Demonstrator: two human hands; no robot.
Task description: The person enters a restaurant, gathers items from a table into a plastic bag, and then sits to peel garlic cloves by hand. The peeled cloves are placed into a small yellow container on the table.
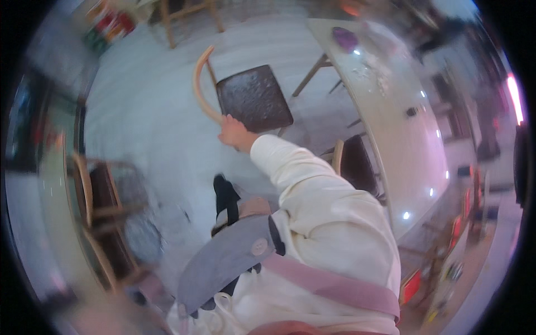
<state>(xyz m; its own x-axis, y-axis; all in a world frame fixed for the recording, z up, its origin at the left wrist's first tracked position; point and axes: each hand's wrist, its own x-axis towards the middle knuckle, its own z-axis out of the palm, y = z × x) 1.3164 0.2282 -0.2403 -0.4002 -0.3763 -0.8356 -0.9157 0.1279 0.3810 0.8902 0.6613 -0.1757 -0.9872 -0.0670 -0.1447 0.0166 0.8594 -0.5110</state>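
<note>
My right hand [233,132], reaching out in a cream sleeve, grips the near end of the curved wooden backrest [197,86] of a chair. The chair's dark brown padded seat [254,98] lies just beyond my fingers, and its far side faces the long table. At the lower left rim, a blurred skin-coloured shape looks like my left hand [111,314]; its fingers and anything in them cannot be made out. A grey apron or bag flap [226,251] and a pink strap [331,284] cross my body. One black shoe [225,194] stands on the pale floor.
A long light-wood table [402,155] runs along the right, bearing a purple item [345,39] and some small pale scraps. Another dark-seated chair [358,163] is tucked at its near side. Blurred wooden chairs [106,209] stand at the left, with a wooden-legged one [190,12] at the back.
</note>
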